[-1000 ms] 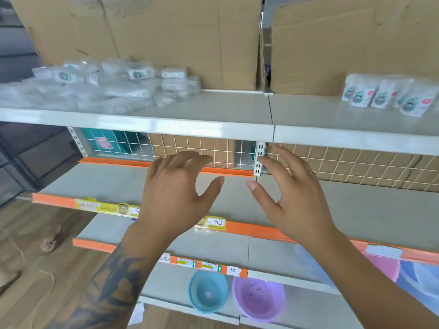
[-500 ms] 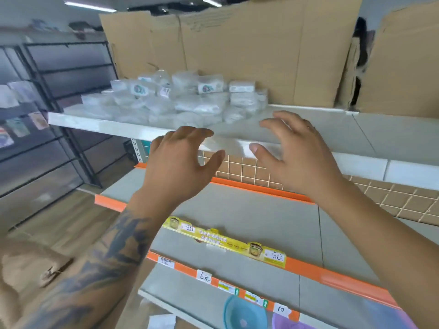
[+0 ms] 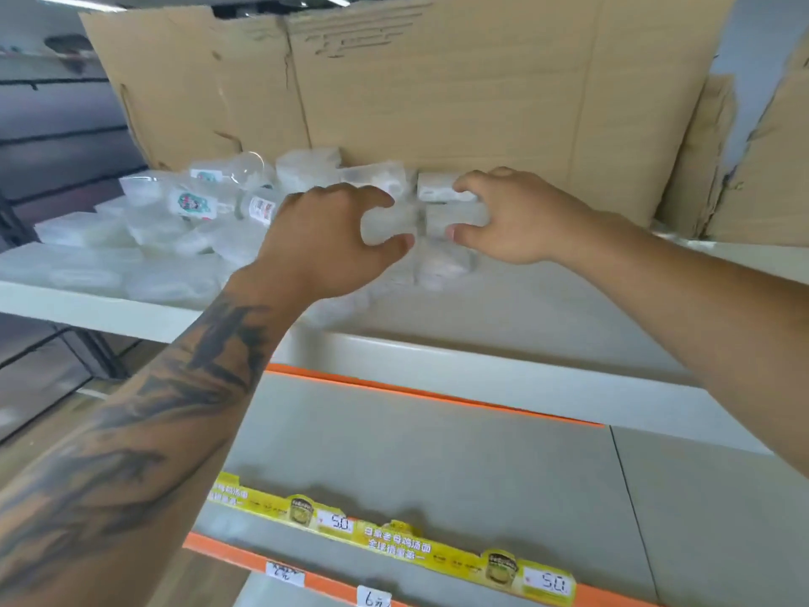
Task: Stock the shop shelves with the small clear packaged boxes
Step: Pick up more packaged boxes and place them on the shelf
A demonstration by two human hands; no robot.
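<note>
Small clear packaged boxes (image 3: pixel 175 221) lie heaped on the left part of the white top shelf (image 3: pixel 525 313); some carry printed labels. My left hand (image 3: pixel 324 243) reaches into the heap's right end, fingers and thumb curled round a clear box (image 3: pixel 386 223). My right hand (image 3: pixel 516 216) is right beside it, fingers over the top and thumb under another clear box (image 3: pixel 459 214). One more clear box (image 3: pixel 442 267) sits on the shelf below both hands. Both forearms stretch up over the shelf edge.
Flattened brown cardboard (image 3: pixel 437 89) stands against the back of the top shelf. Below is a grey shelf (image 3: pixel 416 466) with an orange edge and a yellow price strip (image 3: pixel 394 545). Dark wire racking (image 3: pixel 52 138) stands at the left.
Both hands rose from in front of the lower shelves up to the top shelf and closed their fingers round boxes at the heap's right end. The view tilted upward and left.
</note>
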